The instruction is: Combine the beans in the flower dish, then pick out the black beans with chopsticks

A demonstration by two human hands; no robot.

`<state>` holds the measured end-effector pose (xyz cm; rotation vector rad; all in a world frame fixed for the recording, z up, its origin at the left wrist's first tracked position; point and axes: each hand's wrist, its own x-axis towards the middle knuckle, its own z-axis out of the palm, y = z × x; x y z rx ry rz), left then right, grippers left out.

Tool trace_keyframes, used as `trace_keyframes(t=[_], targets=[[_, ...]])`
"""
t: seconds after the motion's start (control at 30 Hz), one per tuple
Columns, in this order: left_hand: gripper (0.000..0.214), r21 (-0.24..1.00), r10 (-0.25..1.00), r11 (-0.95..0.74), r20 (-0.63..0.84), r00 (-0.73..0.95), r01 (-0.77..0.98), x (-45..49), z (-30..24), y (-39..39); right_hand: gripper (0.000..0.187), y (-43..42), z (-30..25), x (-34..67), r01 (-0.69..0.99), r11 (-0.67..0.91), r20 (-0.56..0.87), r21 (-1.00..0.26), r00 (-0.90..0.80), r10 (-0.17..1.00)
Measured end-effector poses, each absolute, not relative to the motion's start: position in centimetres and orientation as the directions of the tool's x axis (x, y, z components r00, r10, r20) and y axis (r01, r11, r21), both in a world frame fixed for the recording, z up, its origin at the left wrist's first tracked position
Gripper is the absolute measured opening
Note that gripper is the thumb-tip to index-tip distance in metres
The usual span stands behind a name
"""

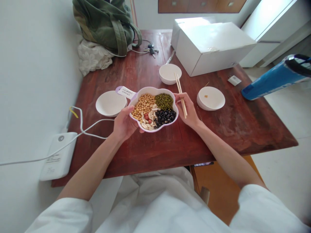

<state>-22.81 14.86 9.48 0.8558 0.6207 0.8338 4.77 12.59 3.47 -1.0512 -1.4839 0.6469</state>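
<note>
A scalloped white bowl with a purple rim and a handle [147,89] is held above the table. My left hand [125,124] is closed on its left side, thumb on the rim. Inside lie soybeans [144,103], green mung beans [164,101], black beans [166,117], and pale peanuts with a few red pieces [148,120]. My right hand [187,111] grips a pair of wooden chopsticks [179,89] pointing away, and its fingers meet the bowl's right side. Around it stand three white bowls: one at left [110,103], one behind [170,72], one at right [211,98] with a small yellowish bit inside.
At the back of the reddish wooden table [233,129] are a white box [209,45], keys [152,50] and a green bag [104,26]. A blue bottle [274,77] and a charger [234,80] are at right. A white cable [89,128] runs from a white device [58,157] at left.
</note>
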Motion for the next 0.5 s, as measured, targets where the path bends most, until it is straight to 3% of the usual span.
trace_keyframes(t=[0.13, 0.5], targets=[[0.055, 0.854, 0.865, 0.369, -0.171, 0.471, -0.367, -22.94, 9.96, 15.13, 0.042, 12.75, 2.89, 4.58, 0.294, 0.417, 0.419, -0.860, -0.060, 0.906], [0.031, 0.839, 0.917, 0.303, -0.129, 0.376, -0.451, -23.33, 9.75, 15.68, 0.025, 12.13, 2.91, 4.07, 0.289, 0.342, 0.315, -0.894, -0.136, 0.939]])
